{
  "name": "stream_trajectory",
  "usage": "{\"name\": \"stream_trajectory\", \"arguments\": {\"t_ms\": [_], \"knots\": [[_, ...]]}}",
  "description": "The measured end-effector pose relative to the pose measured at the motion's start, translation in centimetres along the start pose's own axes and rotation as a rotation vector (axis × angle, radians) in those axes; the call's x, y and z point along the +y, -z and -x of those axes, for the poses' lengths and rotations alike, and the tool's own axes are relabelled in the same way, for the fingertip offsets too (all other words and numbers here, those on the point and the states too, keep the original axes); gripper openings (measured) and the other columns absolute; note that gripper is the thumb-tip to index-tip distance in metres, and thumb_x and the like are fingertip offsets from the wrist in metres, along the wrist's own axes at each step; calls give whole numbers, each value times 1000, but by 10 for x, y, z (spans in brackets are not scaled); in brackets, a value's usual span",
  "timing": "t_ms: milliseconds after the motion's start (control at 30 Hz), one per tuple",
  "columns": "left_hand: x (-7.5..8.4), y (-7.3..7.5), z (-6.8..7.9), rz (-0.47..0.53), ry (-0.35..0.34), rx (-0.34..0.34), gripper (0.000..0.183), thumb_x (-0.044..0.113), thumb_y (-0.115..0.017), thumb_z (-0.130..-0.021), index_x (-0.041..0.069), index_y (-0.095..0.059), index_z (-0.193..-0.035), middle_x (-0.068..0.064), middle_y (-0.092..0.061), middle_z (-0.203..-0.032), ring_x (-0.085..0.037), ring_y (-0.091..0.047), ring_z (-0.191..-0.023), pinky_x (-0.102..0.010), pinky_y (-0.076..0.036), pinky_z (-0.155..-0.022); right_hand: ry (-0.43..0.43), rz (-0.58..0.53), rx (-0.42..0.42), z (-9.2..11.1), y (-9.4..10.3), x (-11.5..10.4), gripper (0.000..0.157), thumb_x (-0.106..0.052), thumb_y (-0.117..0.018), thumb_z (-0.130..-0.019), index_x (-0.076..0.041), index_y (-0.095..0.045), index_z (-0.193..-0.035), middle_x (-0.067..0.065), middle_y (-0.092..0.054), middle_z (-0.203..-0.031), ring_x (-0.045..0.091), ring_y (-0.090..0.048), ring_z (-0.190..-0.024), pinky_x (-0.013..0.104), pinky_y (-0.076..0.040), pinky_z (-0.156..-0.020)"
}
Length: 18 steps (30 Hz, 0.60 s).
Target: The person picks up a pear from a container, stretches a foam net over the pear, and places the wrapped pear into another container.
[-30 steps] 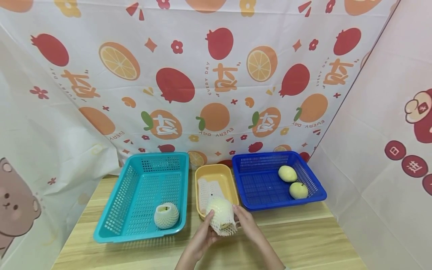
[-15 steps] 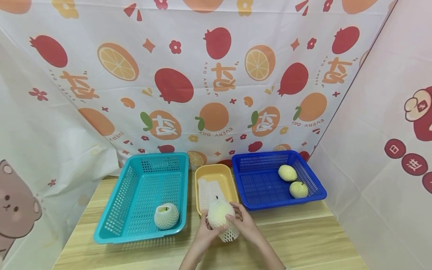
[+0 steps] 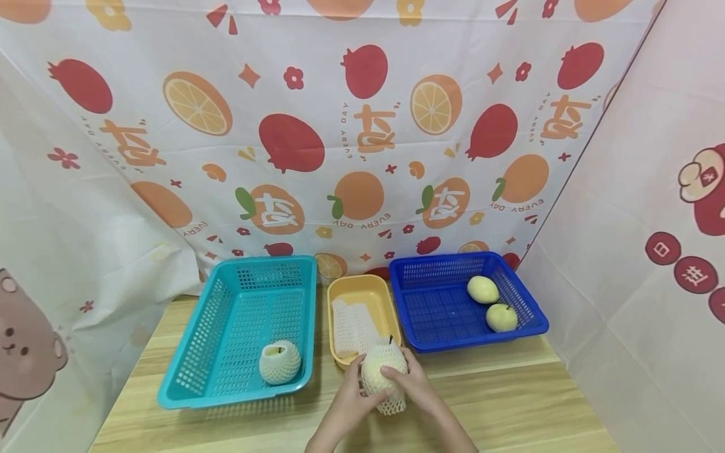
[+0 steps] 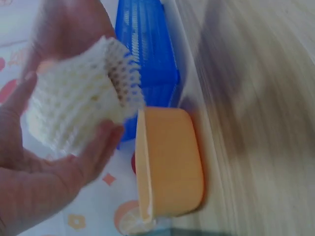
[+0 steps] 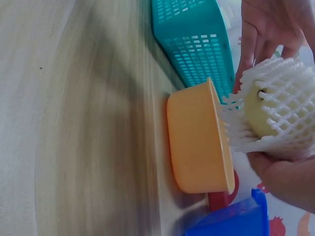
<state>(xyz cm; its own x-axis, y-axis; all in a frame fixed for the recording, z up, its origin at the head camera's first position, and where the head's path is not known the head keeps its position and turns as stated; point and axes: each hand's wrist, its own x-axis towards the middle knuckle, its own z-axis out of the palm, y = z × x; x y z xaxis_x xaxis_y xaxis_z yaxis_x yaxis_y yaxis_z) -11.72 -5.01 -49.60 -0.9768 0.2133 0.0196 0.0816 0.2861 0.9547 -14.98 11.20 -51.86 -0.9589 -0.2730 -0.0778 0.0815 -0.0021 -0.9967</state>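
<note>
Both hands hold a pale yellow pear (image 5: 256,115) in a white foam net (image 3: 392,403), raised in front of the yellow tub. My left hand (image 3: 352,402) grips its left side, its thumb across the near face. On the other side my right hand (image 3: 418,382) grips it, thumb over the front of the net. The dark stem points up and away in the head view. A loose end of net hangs open below the fruit, and through it the right wrist view shows the pear's bare end. The fingers behind the pear are partly hidden.
A yellow tub (image 3: 334,290) with flat foam nets (image 3: 354,327) stands behind the hands. To the left is a teal basket (image 3: 238,321) with one netted pear (image 3: 280,363); to the right, a blue basket (image 3: 433,308) holds two bare pears (image 3: 483,290). A printed cloth hangs behind.
The pear has turned more upright, its stem swinging up, and moved slightly right with both hands. Both thumbs have come round to the near face of the net. The baskets have stayed put.
</note>
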Motion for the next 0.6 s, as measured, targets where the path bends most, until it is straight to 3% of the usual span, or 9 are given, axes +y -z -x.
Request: {"name": "stream_trajectory", "arguments": {"t_ms": [133,333,500,600], "knots": [[-5,6,0,115,-8,-66,88,21,-74,-78,-12,-18,-137,-35,-34,-128,-40,-49,-104,-33,-51,-76,76,-42,-104,1,3,-1,62,-18,-63,-85,1,-30,-134,13,-48,-114,24,-50,-100,37,-45,-83],[-12,14,3,289,17,-155,82,15,-71,-81,-2,-17,-141,-27,-30,-134,-38,-46,-111,-34,-49,-81,130,-70,-169,3,8,-3,63,-14,-58,-86,6,-26,-136,16,-47,-118,23,-49,-103,35,-45,-85],[-15,20,4,284,47,-157,71,18,-68,-84,-6,-23,-134,-22,-43,-127,-30,-50,-104,-34,-47,-79,104,-93,-157,5,7,-2,53,-18,-50,-88,4,-23,-128,15,-44,-122,22,-45,-107,33,-38,-91],[-17,20,3,260,37,-166,75,19,-71,-82,-6,-21,-132,-21,-45,-125,-28,-49,-104,-32,-46,-79,144,-134,-192,5,4,-1,47,-15,-48,-88,8,-27,-124,21,-40,-128,22,-42,-112,33,-35,-94]]}}
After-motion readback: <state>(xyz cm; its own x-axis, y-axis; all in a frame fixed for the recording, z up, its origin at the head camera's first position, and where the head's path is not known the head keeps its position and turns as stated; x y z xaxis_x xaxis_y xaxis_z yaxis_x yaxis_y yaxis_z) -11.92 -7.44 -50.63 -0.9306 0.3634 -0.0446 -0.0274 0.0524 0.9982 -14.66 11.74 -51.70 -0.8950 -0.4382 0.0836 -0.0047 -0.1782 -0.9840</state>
